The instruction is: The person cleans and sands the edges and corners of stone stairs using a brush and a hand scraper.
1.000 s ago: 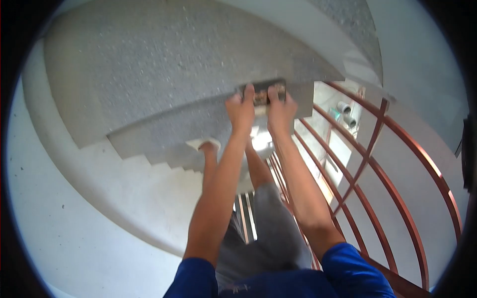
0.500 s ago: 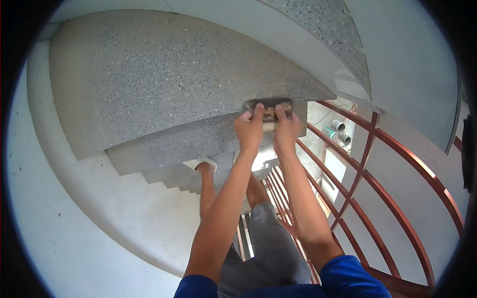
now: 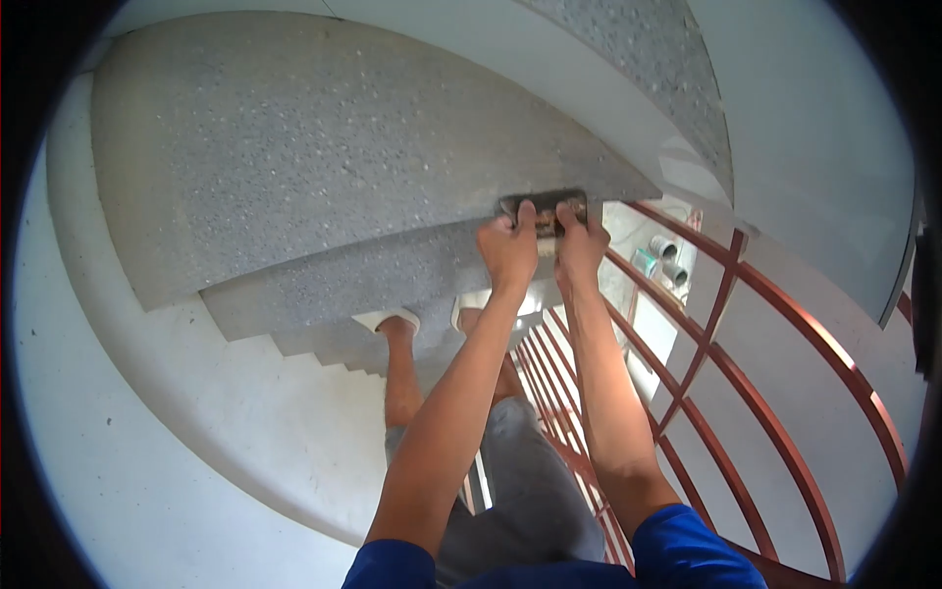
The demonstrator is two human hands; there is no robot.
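Note:
A dark rectangular block [image 3: 547,212] with brownish patches lies against the front edge of the speckled grey stair tread [image 3: 324,147], near its narrow right end. My left hand [image 3: 512,245] grips the block's left part, thumb on top. On its right part, my right hand [image 3: 581,243] is closed in the same way. Both thumbs point away from me, a short gap apart. The fingers beneath the block are mostly hidden.
Red metal railing [image 3: 721,344] runs down the right side, with several cylindrical containers [image 3: 669,260] far below beyond it. Lower steps [image 3: 324,285] descend toward my feet in light footwear [image 3: 391,319]. A white wall [image 3: 78,393] curves along the left.
Both hands and the block have shifted slightly to the right along the tread's edge. More of the footwear on the second foot now shows.

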